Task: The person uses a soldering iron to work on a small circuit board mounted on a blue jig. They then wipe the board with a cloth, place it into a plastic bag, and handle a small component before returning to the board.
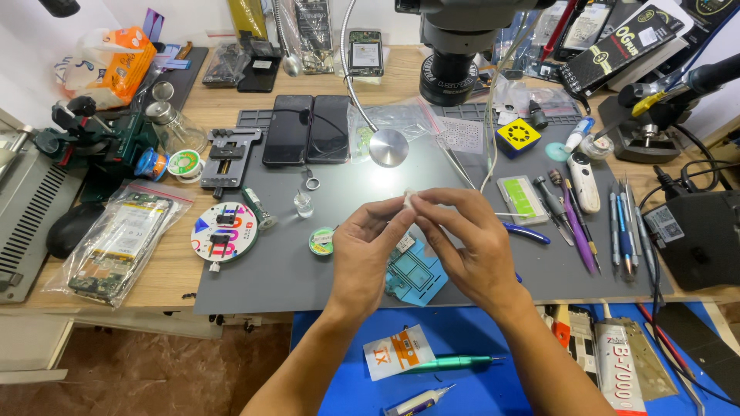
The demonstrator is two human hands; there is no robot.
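You pinch a small white piece between both hands, left hand and right hand together. Keep the grip gentle above the grey mat.

The hands hide most of a tiny white piece and the blue holder beneath.

Small white piece, maybe tissue, pinched above grey mat.

- Bright, even light; a round lamp glares white at center.
- Mat shines pale beneath it.
- Soft shadows fall toward 6 o'clock.
- Edges bend slightly; microscope at 12 o'clock blurs.
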